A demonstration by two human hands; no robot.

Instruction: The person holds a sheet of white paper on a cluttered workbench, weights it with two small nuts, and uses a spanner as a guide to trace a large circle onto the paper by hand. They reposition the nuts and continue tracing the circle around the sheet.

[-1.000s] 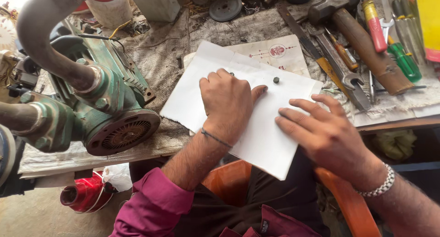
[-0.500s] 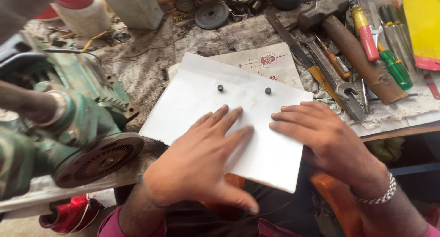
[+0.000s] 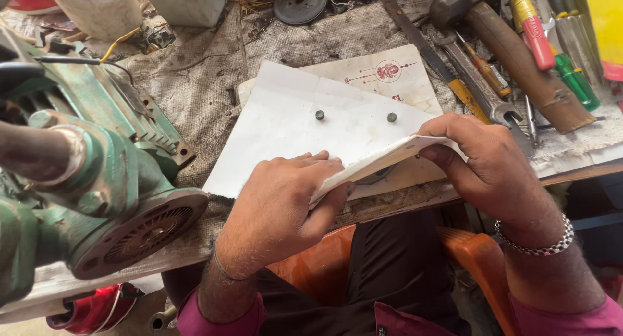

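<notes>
A white sheet of paper [image 3: 292, 125] lies on the cloth-covered workbench, with two small dark round pieces [image 3: 320, 115] [image 3: 391, 117] resting on it. My left hand [image 3: 285, 203] and my right hand [image 3: 480, 157] grip the sheet's near edge, which is lifted and folded up off the bench. Under it lies a second paper with a red printed emblem [image 3: 387, 70].
A green motor with a finned end cover [image 3: 110, 180] fills the left side. Hammer [image 3: 519, 50], screwdrivers [image 3: 571, 70], wrench [image 3: 480, 89] and file lie at the right. White plastic containers [image 3: 97, 11] and a pulley wheel [image 3: 299, 3] stand at the back. An orange seat [image 3: 311, 258] is below.
Both hands lay flat pressing on the sheet before; now they have pulled back to its near edge and lifted and folded it upward. The view shifted right.
</notes>
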